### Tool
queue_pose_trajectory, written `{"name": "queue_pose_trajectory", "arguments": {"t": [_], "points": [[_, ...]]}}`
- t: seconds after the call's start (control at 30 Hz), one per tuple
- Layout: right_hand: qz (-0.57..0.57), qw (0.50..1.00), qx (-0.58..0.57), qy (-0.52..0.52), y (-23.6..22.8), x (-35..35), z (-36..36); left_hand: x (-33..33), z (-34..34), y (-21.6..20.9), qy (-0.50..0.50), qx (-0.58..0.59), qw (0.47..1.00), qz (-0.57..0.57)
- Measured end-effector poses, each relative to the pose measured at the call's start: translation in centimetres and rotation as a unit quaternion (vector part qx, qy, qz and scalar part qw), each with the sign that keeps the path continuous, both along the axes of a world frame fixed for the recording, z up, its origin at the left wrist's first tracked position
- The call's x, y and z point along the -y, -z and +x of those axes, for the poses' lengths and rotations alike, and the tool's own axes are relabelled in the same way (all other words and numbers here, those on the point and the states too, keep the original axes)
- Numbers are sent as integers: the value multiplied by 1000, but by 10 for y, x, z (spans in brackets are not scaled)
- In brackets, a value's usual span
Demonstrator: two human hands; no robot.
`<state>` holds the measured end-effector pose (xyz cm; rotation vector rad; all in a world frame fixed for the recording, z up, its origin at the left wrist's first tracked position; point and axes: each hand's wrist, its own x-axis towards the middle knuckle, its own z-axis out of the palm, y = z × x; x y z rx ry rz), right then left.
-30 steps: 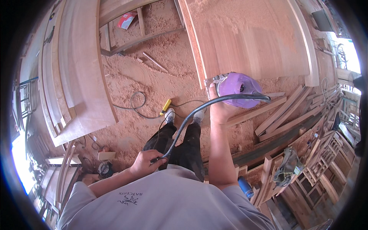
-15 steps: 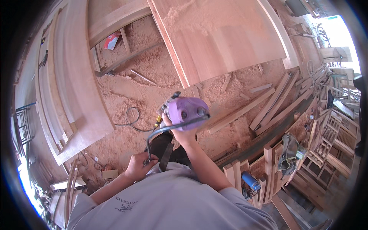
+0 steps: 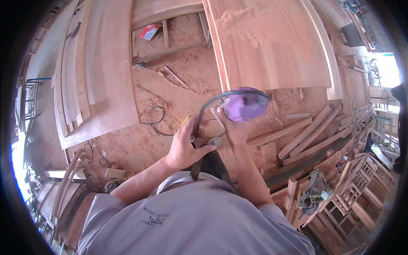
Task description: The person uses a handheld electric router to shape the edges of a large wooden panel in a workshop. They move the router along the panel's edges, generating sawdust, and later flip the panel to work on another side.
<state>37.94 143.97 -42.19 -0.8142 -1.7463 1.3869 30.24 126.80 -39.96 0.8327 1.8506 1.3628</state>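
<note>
A purple corded power tool point(image 3: 247, 106), smeared by motion, is held out in front of me. My right hand point(image 3: 238, 131) grips it from below. From the tool a dark cord point(image 3: 214, 98) arches over to the left and drops to my left hand point(image 3: 183, 148). That hand is closed around the cord, close to the front of my waist. A small yellow piece point(image 3: 185, 120) shows at its fingertips; its kind I cannot make out. The tool's underside is hidden.
Sawdust covers the floor. A wide wooden panel point(image 3: 276, 63) with shavings lies ahead right, another large panel point(image 3: 110, 85) at the left. Loose timber strips point(image 3: 310, 127) lie at the right, a grey-green bag point(image 3: 314, 191) nearer. Cable loops point(image 3: 155, 121) rest on the floor.
The purple tool has moved right and slightly up and turned in my right hand. My left hand has risen from my waist toward the tool. The view has shifted left.
</note>
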Motion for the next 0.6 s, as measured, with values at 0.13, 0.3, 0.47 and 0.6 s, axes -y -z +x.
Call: {"name": "queue_pose_trajectory", "arguments": {"t": [0.13,0.3,0.47,0.6], "points": [[-5,998,-31,-47,25,-10,7,-62,17,-39,-119,27,987,102],[103,995,-8,-15,28,-39,26,-107,32,-26,-156,126,974,101],[95,994,-17,45,58,-94,17,-165,23,-3,-122,120,983,71],[89,992,-24,90,91,-132,-2,-216,0,26,-93,109,986,79]]}}
